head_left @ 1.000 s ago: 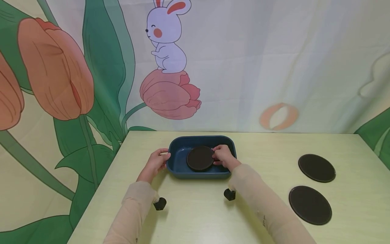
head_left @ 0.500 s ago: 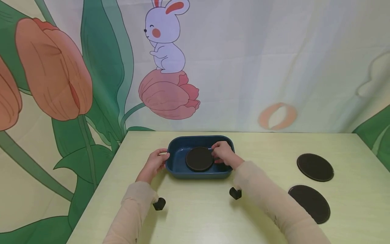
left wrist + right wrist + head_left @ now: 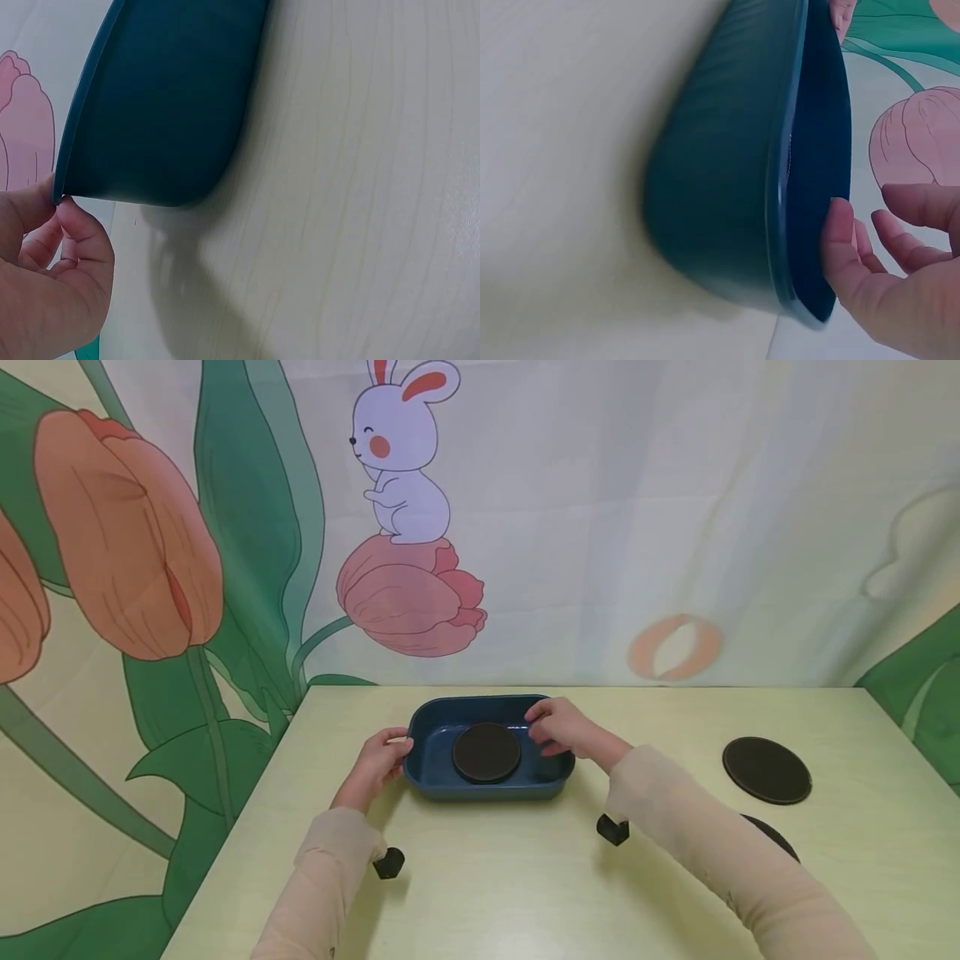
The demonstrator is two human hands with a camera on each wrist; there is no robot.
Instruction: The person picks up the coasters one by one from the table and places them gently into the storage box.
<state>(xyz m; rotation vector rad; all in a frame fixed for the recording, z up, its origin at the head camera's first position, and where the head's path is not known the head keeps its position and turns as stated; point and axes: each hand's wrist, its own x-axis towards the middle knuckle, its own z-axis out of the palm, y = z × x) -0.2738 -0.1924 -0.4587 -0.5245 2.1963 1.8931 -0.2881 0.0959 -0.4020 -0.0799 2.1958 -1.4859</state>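
Observation:
A deep blue rectangular dish (image 3: 487,792) with rounded corners stands near the table's back edge. Inside it lies a black round coaster (image 3: 486,752), left of the dish's right end. My left hand (image 3: 371,766) pinches the dish's left rim between thumb and fingers, as the left wrist view shows at the rim (image 3: 64,142). My right hand (image 3: 566,728) is over the dish's right end, fingers loosely bent and nothing between them. In the right wrist view its fingertips overlap the dish's opening, beside the outer wall (image 3: 712,165). The coaster is hidden from both wrist views.
Two more black discs lie on the table to the right: a farther coaster (image 3: 767,770) and a nearer coaster (image 3: 774,835), partly covered by the right sleeve (image 3: 720,843). A printed curtain (image 3: 555,527) hangs behind the table (image 3: 480,885).
My right hand has let go of the coaster in the dish and drawn back up and right to the dish's right end. The left hand has stayed at the left rim.

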